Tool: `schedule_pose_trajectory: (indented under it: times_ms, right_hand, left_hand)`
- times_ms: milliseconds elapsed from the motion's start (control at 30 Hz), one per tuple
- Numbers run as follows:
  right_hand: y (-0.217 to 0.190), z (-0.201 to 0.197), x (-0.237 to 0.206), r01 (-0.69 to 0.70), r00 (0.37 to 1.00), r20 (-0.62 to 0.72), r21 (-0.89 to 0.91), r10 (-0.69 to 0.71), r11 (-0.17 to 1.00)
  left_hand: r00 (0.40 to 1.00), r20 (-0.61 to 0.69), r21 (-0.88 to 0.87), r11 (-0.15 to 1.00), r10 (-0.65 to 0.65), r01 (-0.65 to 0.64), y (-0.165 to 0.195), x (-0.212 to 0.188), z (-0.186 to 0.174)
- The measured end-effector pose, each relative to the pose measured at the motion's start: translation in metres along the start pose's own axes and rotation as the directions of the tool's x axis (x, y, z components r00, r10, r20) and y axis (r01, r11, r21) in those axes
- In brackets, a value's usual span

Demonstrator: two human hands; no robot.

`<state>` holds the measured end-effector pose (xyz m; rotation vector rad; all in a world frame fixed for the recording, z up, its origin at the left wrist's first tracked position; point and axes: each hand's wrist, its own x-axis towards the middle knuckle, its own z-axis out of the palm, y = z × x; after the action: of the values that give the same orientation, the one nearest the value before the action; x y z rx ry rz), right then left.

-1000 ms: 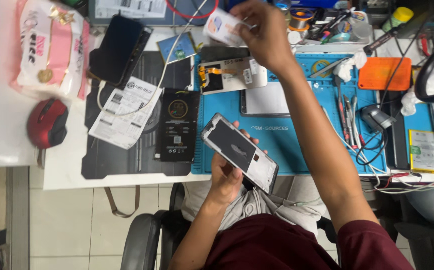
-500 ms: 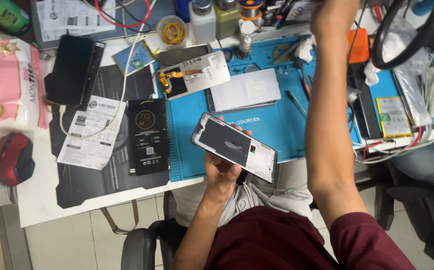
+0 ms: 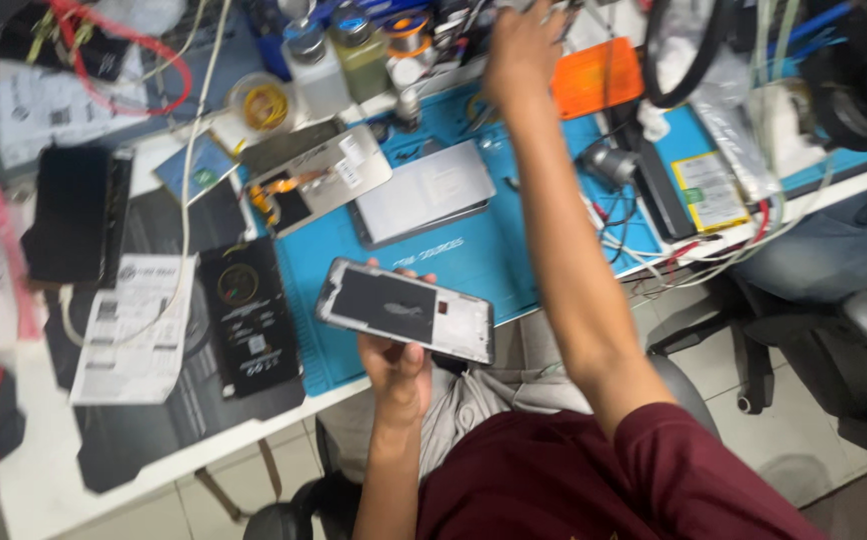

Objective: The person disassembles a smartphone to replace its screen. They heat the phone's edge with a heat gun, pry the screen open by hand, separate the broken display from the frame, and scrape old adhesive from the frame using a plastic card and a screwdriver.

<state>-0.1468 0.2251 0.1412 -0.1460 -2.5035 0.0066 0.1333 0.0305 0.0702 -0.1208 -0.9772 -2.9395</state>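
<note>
- We hold the phone in our left hand, fingers clamped under it, open back up, near the mat's near edge.
- Our right hand reaches far across the mat into the clutter of bottles and tools; whether it grips anything, we cannot tell.
- We judge this a fetching step; next calls for bringing the hand back to the phone.
- A loose panel lies just beyond.
</note>
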Motion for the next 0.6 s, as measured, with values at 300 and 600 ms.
schedule_pose_trajectory:
  times_ms: [300,600]
  right_hand:
    - [0.108,-0.237,-0.130,-0.062,0.820,0.400,0.773,-0.409,0.632]
    - [0.316,-0.127,-0.041,-0.525,0.851,0.198,0.285,0.487,0.802]
  left_hand:
    - [0.992,0.076,0.093,0.990,0.097,-0.103,-0.022,0.022,0.032]
    - [0.975,0.214,0.098,0.995,-0.056,0.036,-0.045,0.041,0.081]
